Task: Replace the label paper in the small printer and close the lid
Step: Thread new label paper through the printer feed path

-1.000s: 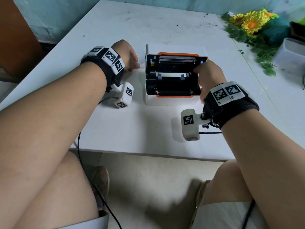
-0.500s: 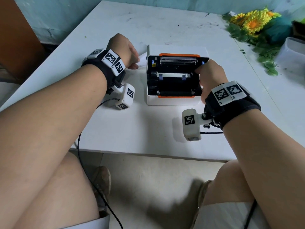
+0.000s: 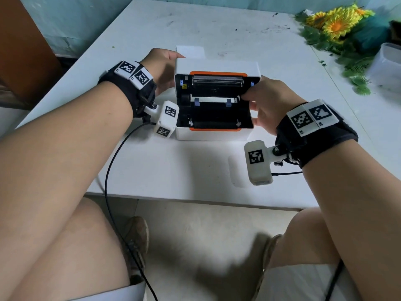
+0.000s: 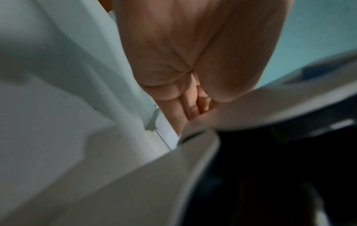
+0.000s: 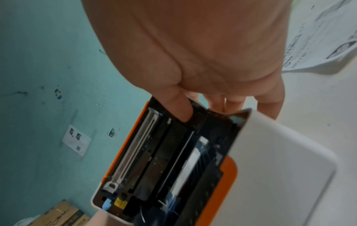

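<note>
**Printer open on counter, both hands at the lid**

The small printer [image 3: 213, 118] sits on the white counter [image 3: 195, 170], near its front edge and roughly centred before the person. Its lid [image 3: 217, 69] stands raised at the rear, edged in orange, with a metal bar across its inner face. The black paper bay is exposed; a strip of white label paper [image 3: 211, 98] lies across it between two blue guides.

The right hand [image 3: 265, 103] is at the printer's right side. The right wrist view shows the thumb [image 5: 181, 107] pressed on the black inner edge of the lid, with the other fingers curled behind it: the grip is closed on the lid.

The left hand [image 3: 161, 70] is at the lid's left rear corner. The left wrist view is blurred; fingers [image 4: 190, 107] reach behind a white edge, but whether the grip closes on it cannot be told.

Behind the printer a white sheet [image 3: 190, 51] lies flat. Artificial sunflowers [image 3: 338, 20] and a translucent container [image 3: 386, 66] occupy the far right of the counter.
</note>
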`<action>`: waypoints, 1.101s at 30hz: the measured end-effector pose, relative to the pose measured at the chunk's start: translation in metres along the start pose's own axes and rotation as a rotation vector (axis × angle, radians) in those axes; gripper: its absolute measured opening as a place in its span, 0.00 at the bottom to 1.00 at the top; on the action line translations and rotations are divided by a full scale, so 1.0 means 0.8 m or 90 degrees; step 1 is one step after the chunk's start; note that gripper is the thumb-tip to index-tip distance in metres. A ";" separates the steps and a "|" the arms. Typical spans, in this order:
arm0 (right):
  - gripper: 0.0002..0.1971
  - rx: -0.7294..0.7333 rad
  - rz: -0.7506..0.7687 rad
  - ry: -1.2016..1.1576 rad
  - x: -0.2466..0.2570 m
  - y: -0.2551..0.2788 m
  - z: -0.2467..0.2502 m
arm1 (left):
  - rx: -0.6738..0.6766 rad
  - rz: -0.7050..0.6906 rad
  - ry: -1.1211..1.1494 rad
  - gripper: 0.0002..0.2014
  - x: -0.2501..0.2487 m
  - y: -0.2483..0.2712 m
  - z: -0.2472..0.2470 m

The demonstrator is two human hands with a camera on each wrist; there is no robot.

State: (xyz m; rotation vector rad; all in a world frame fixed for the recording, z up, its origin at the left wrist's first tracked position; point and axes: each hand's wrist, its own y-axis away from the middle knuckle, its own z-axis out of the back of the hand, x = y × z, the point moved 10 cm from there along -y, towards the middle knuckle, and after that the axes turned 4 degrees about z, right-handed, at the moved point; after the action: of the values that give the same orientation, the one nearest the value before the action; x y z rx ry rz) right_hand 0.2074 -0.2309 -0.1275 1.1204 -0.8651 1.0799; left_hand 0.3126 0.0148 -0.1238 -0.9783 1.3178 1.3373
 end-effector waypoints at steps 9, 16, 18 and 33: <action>0.26 0.167 -0.039 -0.318 0.002 0.014 -0.009 | 0.153 0.172 0.093 0.19 0.042 0.030 -0.030; 0.43 0.031 -0.080 -0.368 -0.023 -0.010 -0.005 | 0.177 0.189 0.142 0.16 0.038 0.039 -0.044; 0.48 0.060 -0.079 -0.335 -0.019 -0.011 -0.019 | 0.214 0.205 0.141 0.09 0.040 0.041 -0.048; 0.39 0.037 -0.029 -0.288 -0.017 -0.046 -0.024 | 0.200 0.233 0.089 0.27 0.048 0.068 -0.054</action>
State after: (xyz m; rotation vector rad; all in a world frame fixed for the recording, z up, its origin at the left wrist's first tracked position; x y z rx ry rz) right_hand 0.2392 -0.2181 -0.1545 1.4573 -1.1583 0.8276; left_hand 0.2484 -0.0206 -0.1539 -0.6420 1.8172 1.2890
